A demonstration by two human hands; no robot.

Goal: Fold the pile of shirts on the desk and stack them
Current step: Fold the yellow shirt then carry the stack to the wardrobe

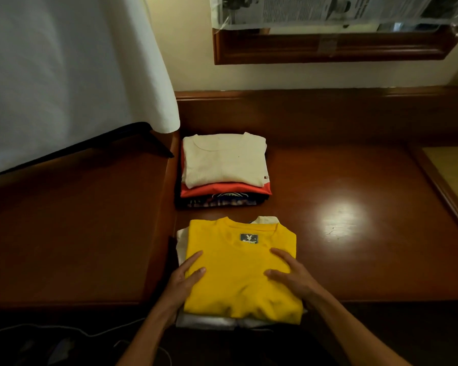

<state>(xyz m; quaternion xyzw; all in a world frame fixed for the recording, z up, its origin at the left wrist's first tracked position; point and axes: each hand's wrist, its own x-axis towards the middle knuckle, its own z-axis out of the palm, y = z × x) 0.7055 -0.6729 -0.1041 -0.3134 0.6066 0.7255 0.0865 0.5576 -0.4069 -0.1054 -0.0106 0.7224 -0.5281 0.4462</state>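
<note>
Now both my hands lie flat, fingers straight, on the folded yellow shirt (241, 270): left hand (184, 282), right hand (292, 277). Behind it sits a stack of folded shirts (224, 169) on the desk (354, 233).

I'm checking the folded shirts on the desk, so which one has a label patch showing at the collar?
The yellow shirt, nearest the person, under both hands; a dark patch sits below its neckline. The cream shirt topping the far stack shows none.

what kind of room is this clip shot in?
Likely a bedroom or hotel-type room: a built-in dark wooden desk against the wall, a wood-framed mirror above it partly covered with newspaper, and folded shirts stacked on the desk.
</note>
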